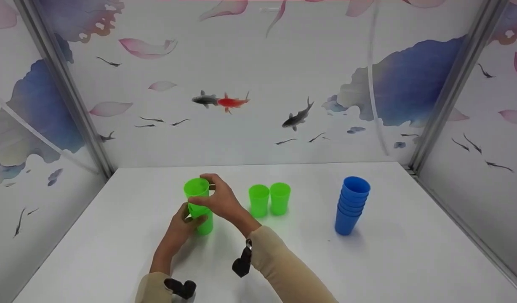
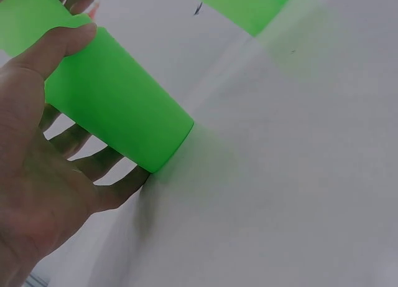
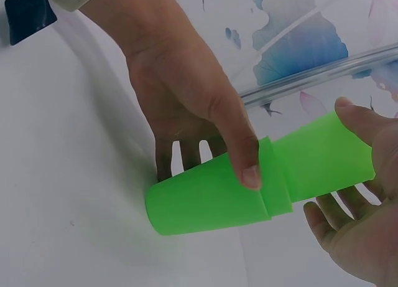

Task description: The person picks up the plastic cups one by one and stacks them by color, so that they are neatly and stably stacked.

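Observation:
On the left part of the table, my left hand (image 1: 179,232) grips an upright lower green cup (image 1: 205,227) around its side. My right hand (image 1: 224,202) holds an upper green cup (image 1: 195,194) by thumb and fingers, its narrow end inside the mouth of the lower one. In the right wrist view, two rim edges show at the top of the lower cup (image 3: 205,203), so it may be more than one nested cup. The left wrist view shows the left thumb near the lower cup's (image 2: 118,94) rim, with spread fingers behind it.
Two green cups (image 1: 259,202) stand side by side, upright, right of the hands. Farther right, a stack of several nested blue cups (image 1: 346,223) stands on the white table (image 1: 393,261). Printed wall panels (image 1: 258,139) close off the back and sides.

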Demonstrator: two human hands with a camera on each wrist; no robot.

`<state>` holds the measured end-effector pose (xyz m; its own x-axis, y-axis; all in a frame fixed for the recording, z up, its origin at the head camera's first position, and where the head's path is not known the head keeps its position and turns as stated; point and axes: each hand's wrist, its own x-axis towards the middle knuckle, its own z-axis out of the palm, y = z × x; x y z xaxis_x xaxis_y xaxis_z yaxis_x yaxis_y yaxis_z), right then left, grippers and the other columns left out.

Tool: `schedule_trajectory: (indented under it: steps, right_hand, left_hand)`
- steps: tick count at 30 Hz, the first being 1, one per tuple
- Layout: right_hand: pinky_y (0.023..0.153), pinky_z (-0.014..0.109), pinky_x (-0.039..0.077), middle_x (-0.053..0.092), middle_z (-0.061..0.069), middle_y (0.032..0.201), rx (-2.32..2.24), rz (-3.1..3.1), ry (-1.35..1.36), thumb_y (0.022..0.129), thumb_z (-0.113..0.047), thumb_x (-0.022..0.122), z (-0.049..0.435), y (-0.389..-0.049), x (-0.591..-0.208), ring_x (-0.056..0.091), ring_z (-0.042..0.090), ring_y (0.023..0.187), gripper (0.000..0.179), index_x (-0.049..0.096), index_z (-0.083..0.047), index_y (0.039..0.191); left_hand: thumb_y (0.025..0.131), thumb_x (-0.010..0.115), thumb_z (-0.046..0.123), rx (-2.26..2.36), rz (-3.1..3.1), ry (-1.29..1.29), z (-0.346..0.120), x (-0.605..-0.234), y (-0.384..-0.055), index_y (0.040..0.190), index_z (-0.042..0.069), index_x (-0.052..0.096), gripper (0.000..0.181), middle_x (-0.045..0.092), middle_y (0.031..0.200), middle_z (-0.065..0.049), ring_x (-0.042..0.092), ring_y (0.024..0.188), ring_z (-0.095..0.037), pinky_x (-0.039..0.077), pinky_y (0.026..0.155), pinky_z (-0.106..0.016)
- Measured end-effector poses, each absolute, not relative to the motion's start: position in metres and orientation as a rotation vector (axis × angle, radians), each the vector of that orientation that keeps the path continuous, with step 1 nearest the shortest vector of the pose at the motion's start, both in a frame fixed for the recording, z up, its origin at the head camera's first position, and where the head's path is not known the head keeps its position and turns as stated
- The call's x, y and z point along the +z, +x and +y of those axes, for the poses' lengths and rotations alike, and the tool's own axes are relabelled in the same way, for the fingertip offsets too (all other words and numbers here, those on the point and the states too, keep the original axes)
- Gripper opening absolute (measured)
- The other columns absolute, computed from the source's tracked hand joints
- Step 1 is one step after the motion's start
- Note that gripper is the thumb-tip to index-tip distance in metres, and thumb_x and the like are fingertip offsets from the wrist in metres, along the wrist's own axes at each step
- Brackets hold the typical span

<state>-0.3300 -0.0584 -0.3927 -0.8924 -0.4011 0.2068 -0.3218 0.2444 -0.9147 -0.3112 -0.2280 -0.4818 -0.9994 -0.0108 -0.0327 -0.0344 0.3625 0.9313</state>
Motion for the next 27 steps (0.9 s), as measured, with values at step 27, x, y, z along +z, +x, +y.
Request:
schedule_trajectory:
  steps: [27]
  right_hand:
    - [0.115, 0.049, 0.043, 0.055, 0.01, 0.147, -1.954, 2.35, -0.802, 0.089, -0.028, 0.077, 0.017, -0.318, -0.384, 0.051, 0.03, 0.138, 0.068, 0.047, -0.015, 0.148]
  left_hand:
    - [0.093, 0.07, 0.038, 1.889, 2.537, 0.047, -0.227, -0.486, -0.311, 0.154, 0.011, 0.03, 0.078, 0.038, 0.158, -0.017, 0.033, 0.148, -0.044, 0.031, 0.119, -0.061]
